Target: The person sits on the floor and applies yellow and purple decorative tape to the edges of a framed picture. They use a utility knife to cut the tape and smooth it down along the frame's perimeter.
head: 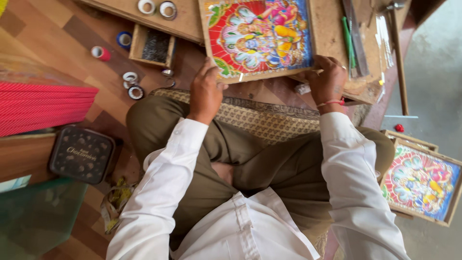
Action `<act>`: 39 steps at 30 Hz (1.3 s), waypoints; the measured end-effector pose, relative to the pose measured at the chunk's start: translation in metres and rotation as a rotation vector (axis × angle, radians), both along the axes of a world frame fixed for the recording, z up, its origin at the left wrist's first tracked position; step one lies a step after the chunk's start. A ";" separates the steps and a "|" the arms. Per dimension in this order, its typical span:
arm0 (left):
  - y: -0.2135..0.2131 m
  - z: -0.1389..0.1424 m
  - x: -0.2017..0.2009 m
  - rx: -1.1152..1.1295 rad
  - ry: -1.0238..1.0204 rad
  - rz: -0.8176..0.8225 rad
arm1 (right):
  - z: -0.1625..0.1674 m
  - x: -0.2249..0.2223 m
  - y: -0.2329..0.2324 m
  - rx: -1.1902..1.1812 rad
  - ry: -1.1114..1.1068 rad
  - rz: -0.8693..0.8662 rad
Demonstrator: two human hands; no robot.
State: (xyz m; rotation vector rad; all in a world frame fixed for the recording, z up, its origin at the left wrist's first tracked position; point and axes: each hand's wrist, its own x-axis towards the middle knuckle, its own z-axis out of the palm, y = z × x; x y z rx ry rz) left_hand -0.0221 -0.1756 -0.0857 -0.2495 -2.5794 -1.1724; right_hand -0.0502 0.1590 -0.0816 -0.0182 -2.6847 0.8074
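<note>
I see a brown wood-pattern floor [57, 29], a grey concrete patch [433, 72] beside it, and a low wooden tabletop [332, 29] in daylight.

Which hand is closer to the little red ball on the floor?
The right hand. It grips the colourful framed picture's right corner, on the side where the small red ball lies. The left hand holds the opposite corner, farther away.

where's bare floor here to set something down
Bare floor: top left, between the red roll and the pink stack; also grey floor at far right. Crowded: tape rolls near the left hand, clutter beside the right hand.
</note>
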 end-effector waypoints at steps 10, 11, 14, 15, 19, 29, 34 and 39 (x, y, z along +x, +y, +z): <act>-0.050 0.013 -0.101 -0.094 0.114 -0.109 | 0.024 0.004 -0.024 0.108 0.089 0.138; -0.052 0.017 -0.124 -0.124 0.081 -0.147 | 0.025 0.000 -0.036 0.090 0.086 0.171; -0.058 0.025 -0.177 -0.233 -0.082 -0.223 | 0.024 -0.018 -0.092 0.282 0.050 0.364; -0.058 0.024 -0.186 -0.275 -0.197 -0.234 | 0.023 -0.027 -0.111 0.374 0.050 0.449; -0.060 0.013 -0.200 -0.366 -0.180 -0.368 | 0.017 -0.063 -0.183 0.489 -0.302 0.597; -0.056 0.014 -0.195 -0.395 -0.183 -0.281 | 0.003 -0.133 -0.194 0.542 -0.292 0.569; -0.055 0.023 -0.194 -0.409 -0.222 -0.281 | 0.001 -0.156 -0.104 0.458 -0.388 0.185; -0.061 0.018 -0.199 -0.365 -0.166 -0.300 | -0.007 -0.159 -0.047 0.418 -0.303 -0.041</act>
